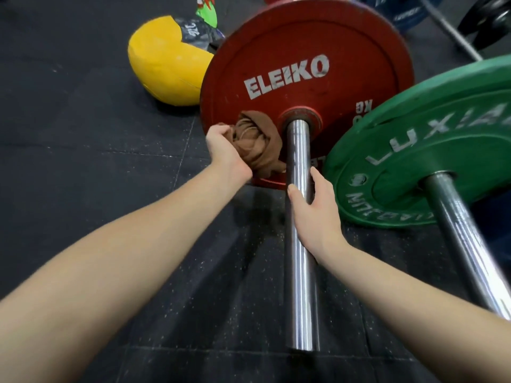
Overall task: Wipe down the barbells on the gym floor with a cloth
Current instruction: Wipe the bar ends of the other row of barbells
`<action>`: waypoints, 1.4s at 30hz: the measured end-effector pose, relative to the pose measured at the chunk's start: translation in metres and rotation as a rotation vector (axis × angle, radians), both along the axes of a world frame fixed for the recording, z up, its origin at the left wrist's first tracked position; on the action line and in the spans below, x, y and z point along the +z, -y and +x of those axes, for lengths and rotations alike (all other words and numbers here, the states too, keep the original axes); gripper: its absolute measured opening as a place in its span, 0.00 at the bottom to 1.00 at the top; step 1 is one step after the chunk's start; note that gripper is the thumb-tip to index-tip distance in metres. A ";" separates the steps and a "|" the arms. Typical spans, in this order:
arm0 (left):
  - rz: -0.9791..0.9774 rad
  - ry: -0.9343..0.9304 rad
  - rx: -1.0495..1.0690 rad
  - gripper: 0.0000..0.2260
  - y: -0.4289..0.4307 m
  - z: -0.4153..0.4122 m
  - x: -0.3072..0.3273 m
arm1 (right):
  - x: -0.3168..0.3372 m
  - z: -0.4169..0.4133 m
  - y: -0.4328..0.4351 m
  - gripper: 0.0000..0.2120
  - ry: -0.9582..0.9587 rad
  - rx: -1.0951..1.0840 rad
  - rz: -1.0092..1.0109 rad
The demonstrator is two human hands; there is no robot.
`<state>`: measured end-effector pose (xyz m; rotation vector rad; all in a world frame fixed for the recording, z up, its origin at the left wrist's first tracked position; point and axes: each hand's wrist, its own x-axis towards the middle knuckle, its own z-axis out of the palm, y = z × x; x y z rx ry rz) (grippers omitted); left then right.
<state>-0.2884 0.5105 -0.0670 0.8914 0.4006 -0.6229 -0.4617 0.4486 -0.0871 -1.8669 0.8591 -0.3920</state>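
Observation:
A steel barbell sleeve [300,286] sticks out toward me from a red Eleiko plate [298,51] standing on the floor. My left hand [225,150] grips a bunched brown cloth [258,142] and holds it against the plate's face, just left of the sleeve. My right hand [313,205] wraps around the sleeve a short way out from the plate, thumb on the left side and fingers on the right. A second barbell with a green plate [409,150] and its own steel sleeve [464,244] lies close on the right.
A yellow and black medicine ball [163,62] sits behind the red plate on the left. Blue plates [392,12] and a thin bar [453,31] lie at the back right. Black rubber floor [83,128] stretches to the left.

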 end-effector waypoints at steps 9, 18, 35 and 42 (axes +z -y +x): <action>0.244 0.103 -0.262 0.18 0.039 -0.004 -0.036 | -0.001 0.000 -0.001 0.31 0.013 0.007 0.013; 0.414 0.406 -0.361 0.15 0.066 0.008 -0.010 | -0.002 0.001 -0.001 0.31 0.009 0.002 0.005; 0.562 0.685 -0.491 0.19 0.031 -0.024 -0.027 | -0.002 0.003 -0.003 0.31 -0.003 0.003 0.000; 0.556 0.555 -0.392 0.18 0.052 0.000 -0.025 | -0.002 0.006 -0.007 0.31 0.000 0.017 0.005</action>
